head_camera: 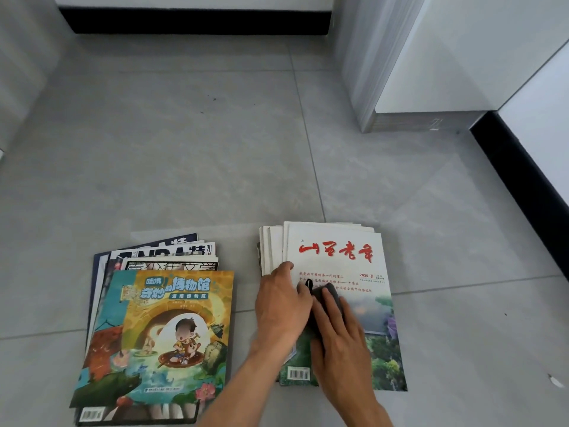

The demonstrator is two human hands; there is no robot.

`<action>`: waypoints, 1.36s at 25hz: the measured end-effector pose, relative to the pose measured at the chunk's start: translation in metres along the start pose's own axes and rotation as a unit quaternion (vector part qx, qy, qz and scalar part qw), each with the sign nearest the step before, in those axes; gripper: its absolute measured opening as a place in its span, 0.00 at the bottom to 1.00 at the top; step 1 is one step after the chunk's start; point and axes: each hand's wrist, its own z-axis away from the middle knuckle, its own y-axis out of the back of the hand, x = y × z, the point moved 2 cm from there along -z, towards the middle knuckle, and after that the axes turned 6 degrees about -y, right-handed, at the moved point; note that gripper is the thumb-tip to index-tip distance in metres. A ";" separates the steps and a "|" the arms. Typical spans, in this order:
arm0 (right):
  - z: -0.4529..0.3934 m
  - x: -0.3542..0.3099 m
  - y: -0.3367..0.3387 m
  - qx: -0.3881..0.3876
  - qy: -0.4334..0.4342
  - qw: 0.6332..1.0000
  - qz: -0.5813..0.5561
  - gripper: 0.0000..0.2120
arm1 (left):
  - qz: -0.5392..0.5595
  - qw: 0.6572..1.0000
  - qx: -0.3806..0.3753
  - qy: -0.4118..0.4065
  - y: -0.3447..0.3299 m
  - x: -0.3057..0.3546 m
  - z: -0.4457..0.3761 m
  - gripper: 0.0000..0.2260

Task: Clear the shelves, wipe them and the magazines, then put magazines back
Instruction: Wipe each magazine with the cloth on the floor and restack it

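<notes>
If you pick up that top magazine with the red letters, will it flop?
Probably. The top magazine looks thin and soft-covered, so it would likely droop if lifted by one edge. Its glossy cover may slide off the uneven stack when pushed.

Both forearms come in from six o'clock, angling toward twelve. The left hand (281, 306) lies palm down, fingers straight, thumb toward twelve. The right hand (337, 337) lies flat beside it, fingers pressing down; its fingertips seem slightly bent.
</notes>
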 end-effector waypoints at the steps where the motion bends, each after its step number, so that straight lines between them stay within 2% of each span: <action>1: -0.006 0.008 0.003 -0.004 0.008 1.000 0.015 0.28 | -0.019 1.000 -0.008 -0.002 0.003 0.002 -0.003 0.20; 3: -0.025 0.032 0.019 0.014 -0.045 0.999 0.025 0.28 | -0.060 0.997 -0.027 -0.027 0.003 0.008 0.000 0.19; 4: -0.035 0.047 0.029 0.028 -0.110 0.993 0.004 0.28 | -0.071 0.996 -0.032 -0.041 -0.001 0.008 0.003 0.18; 6: -0.052 0.073 0.041 0.041 -0.245 0.962 -0.111 0.25 | -0.068 0.995 -0.034 -0.058 -0.010 0.002 0.010 0.19; 7: -0.057 0.078 0.044 0.028 -0.278 0.944 -0.174 0.25 | -0.053 0.996 -0.028 -0.059 -0.015 -0.002 0.012 0.19; 9: -0.059 0.075 0.046 0.008 -0.257 0.939 -0.227 0.27 | 0.009 0.999 0.005 -0.042 -0.016 -0.010 0.015 0.17; 12: -0.063 0.070 0.044 -0.007 -0.207 0.950 -0.235 0.31 | 0.120 0.990 0.062 0.030 -0.012 -0.020 0.015 0.15; 15: -0.069 0.062 0.039 -0.023 -0.141 0.975 -0.171 0.32 | 0.162 0.979 0.106 0.069 -0.006 -0.031 0.012 0.18; 17: -0.073 0.054 0.038 -0.042 -0.119 0.985 -0.121 0.32 | 0.256 0.950 0.136 0.112 0.000 -0.032 0.012 0.20; 19: -0.075 0.049 0.037 -0.051 -0.103 0.990 -0.077 0.33 | 0.356 0.920 0.109 0.122 0.004 -0.024 0.011 0.14; 21: -0.070 0.041 0.037 -0.038 -0.069 0.995 -0.053 0.33 | 0.395 0.910 0.026 0.124 0.005 -0.008 0.011 0.06; 22: -0.065 0.032 0.038 -0.030 -0.053 0.995 -0.073 0.31 | 0.417 0.900 -0.009 0.125 0.004 -0.004 0.013 0.06; 24: -0.052 0.003 0.043 -0.055 -0.064 0.978 -0.193 0.26 | 0.486 0.862 -0.070 0.124 -0.001 0.000 0.018 0.17; 26: -0.040 -0.027 0.052 -0.110 -0.107 0.936 -0.317 0.21 | 0.537 0.826 -0.101 0.135 -0.001 -0.002 0.022 0.22; 27: -0.038 -0.038 0.059 -0.121 -0.120 0.926 -0.337 0.22 | 0.543 0.822 -0.100 0.137 0.000 -0.005 0.023 0.20; 29: -0.038 -0.046 0.066 -0.128 -0.136 0.929 -0.319 0.29 | 0.529 0.833 -0.085 0.135 0.003 -0.006 0.023 0.13; 32: -0.049 -0.053 0.084 -0.115 -0.150 0.928 -0.322 0.27 | 0.517 0.843 -0.100 0.111 0.005 -0.009 0.026 0.13; 33: -0.051 -0.051 0.092 -0.113 -0.171 0.907 -0.367 0.26 | 0.519 0.841 -0.108 0.106 0.006 -0.010 0.027 0.13; 34: -0.055 -0.047 0.101 -0.113 -0.210 0.861 -0.449 0.24 | 0.524 0.836 -0.121 0.107 0.006 -0.009 0.028 0.14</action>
